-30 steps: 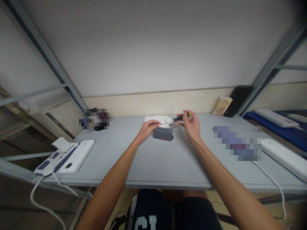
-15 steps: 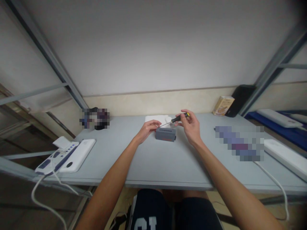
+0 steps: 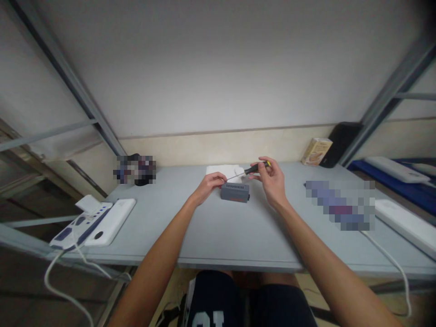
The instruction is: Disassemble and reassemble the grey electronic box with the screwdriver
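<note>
A small dark grey box (image 3: 235,193) with a row of vent slots along its top edge sits on the desk in front of me. Its front carries reddish marks, and a dark knob juts from its right end. My right hand (image 3: 274,181) grips a screwdriver (image 3: 252,169) by its black and yellow handle, with the shaft slanting down to the left. At the box's upper left corner, my left hand (image 3: 209,186) has its fingers closed close to the screwdriver's tip. What those fingertips pinch, if anything, is too small to make out.
White paper (image 3: 218,169) lies behind the box. At the left are a power strip (image 3: 81,222) and a white flat device (image 3: 114,222). A small carton (image 3: 316,152) and a black case (image 3: 342,143) lean at the back right. A cable (image 3: 388,254) runs off the right side.
My right hand and the screwdriver have shifted very slightly. The left fingers remain at the box's corner, and the box stays in place.
</note>
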Action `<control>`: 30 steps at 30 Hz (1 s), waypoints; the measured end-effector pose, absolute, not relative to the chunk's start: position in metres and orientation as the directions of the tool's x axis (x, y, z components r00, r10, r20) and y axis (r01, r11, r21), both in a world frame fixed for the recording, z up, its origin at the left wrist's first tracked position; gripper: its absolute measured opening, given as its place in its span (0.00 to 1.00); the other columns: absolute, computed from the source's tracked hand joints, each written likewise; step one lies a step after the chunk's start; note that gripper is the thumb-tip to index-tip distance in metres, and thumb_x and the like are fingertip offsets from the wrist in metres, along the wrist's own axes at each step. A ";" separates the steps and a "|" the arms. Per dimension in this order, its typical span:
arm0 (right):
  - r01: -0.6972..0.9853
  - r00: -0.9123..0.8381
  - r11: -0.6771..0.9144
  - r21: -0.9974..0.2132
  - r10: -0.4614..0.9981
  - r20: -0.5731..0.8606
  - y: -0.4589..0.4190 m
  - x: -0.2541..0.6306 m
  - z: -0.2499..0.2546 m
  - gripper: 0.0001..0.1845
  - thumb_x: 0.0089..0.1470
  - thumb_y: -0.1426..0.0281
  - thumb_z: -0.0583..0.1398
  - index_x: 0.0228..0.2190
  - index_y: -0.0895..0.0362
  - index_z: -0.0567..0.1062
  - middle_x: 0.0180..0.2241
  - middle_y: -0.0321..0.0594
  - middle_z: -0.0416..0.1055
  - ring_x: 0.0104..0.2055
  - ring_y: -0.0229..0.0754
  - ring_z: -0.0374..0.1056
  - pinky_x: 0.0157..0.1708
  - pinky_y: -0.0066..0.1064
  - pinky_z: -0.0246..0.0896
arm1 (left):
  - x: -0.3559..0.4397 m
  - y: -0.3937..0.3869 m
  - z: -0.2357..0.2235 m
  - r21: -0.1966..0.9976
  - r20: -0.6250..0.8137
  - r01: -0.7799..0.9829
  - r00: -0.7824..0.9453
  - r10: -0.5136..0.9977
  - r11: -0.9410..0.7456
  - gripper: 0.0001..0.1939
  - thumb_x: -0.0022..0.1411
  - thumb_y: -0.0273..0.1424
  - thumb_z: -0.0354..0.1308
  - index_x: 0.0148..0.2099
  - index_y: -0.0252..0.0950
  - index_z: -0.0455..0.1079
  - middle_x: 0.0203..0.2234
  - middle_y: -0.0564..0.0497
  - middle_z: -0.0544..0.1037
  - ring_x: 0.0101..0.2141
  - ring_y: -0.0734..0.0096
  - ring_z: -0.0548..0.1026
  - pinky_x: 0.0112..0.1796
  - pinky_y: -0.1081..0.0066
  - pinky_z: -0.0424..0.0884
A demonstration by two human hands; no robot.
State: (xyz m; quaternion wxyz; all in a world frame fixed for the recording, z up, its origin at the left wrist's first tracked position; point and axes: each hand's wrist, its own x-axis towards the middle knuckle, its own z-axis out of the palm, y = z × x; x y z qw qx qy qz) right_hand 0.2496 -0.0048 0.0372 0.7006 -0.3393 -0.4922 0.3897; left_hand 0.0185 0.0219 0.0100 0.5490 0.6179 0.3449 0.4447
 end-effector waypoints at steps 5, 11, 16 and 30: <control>-0.227 0.229 0.454 -0.862 0.885 0.406 -0.003 0.250 0.037 0.26 0.51 0.50 0.68 0.45 0.52 0.72 0.37 0.38 0.78 0.31 0.37 0.75 0.31 0.32 0.78 | 0.015 0.024 0.011 0.982 0.187 -0.034 0.372 0.909 -0.188 0.09 0.54 0.33 0.65 0.36 0.34 0.76 0.31 0.52 0.76 0.34 0.70 0.71 0.38 0.72 0.64; -0.246 0.225 0.449 -0.859 0.888 0.400 -0.001 0.250 0.034 0.24 0.52 0.51 0.68 0.43 0.52 0.72 0.38 0.37 0.78 0.31 0.37 0.75 0.32 0.32 0.78 | 0.015 0.024 0.012 0.983 0.162 0.018 0.379 0.911 -0.183 0.12 0.54 0.36 0.65 0.40 0.34 0.78 0.35 0.50 0.79 0.34 0.69 0.72 0.38 0.71 0.65; -0.238 0.252 0.440 -0.866 0.889 0.383 0.002 0.252 0.030 0.25 0.51 0.50 0.67 0.44 0.52 0.72 0.38 0.38 0.78 0.31 0.37 0.75 0.32 0.32 0.78 | 0.011 0.028 0.011 0.980 0.173 0.037 0.333 0.927 -0.196 0.13 0.56 0.38 0.63 0.38 0.33 0.78 0.33 0.48 0.79 0.32 0.70 0.72 0.36 0.71 0.66; -0.133 0.143 0.194 -0.972 0.974 0.175 0.009 0.252 0.014 0.32 0.44 0.44 0.68 0.40 0.55 0.74 0.31 0.37 0.78 0.25 0.39 0.75 0.24 0.29 0.74 | -0.012 0.018 0.034 0.886 0.178 0.320 0.430 0.885 -0.334 0.16 0.62 0.38 0.59 0.48 0.36 0.78 0.35 0.48 0.78 0.34 0.68 0.72 0.35 0.71 0.65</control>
